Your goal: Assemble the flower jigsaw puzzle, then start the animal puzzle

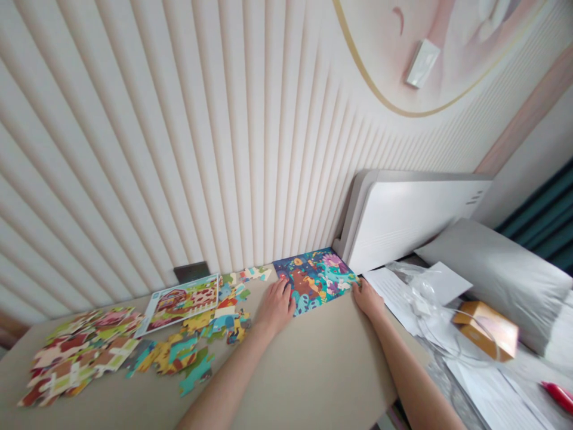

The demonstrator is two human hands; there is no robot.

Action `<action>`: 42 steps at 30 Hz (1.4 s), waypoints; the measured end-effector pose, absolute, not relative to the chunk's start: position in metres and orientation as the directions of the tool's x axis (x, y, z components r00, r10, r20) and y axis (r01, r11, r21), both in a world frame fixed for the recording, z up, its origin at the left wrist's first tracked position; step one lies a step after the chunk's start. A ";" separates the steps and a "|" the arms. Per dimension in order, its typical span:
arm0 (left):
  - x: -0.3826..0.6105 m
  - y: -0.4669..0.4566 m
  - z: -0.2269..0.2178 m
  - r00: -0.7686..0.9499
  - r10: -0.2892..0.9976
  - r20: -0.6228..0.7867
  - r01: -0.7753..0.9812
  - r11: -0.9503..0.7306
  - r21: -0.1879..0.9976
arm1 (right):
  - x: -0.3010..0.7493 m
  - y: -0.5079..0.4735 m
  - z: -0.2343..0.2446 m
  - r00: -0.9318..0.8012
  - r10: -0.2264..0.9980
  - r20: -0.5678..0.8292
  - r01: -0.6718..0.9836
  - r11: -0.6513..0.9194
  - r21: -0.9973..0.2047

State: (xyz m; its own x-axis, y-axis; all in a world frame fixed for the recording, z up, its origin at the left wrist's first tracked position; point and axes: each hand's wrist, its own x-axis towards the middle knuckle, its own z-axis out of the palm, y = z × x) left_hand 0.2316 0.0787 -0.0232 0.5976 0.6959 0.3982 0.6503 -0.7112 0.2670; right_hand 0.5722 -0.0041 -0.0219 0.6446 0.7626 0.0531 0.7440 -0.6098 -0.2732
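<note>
An assembled jigsaw puzzle (pixel 313 280) in blue, teal and orange lies flat on a beige table (pixel 313 376), against the wall. My left hand (pixel 276 307) rests with its fingertips on the puzzle's left edge. My right hand (pixel 367 298) touches the puzzle's right corner and holds nothing that I can see. Left of my hands, a picture card of a red barn (pixel 181 304) lies at the table's back. Loose teal and yellow puzzle pieces (pixel 179 352) are scattered near it, and a spread of red and green pieces (pixel 80 352) lies further left.
A ribbed cream wall panel (pixel 179 149) rises behind the table, and a white radiator (pixel 412 218) stands to the right. Further right are papers (pixel 394 292), a cardboard box (pixel 486 330), a grey pillow (pixel 496 280) and a red marker (pixel 557 397).
</note>
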 end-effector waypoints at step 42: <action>0.058 0.027 0.043 0.577 0.713 0.397 0.746 -0.659 0.099 | 0.366 0.032 0.012 -0.193 0.924 0.329 0.946 0.264 -0.187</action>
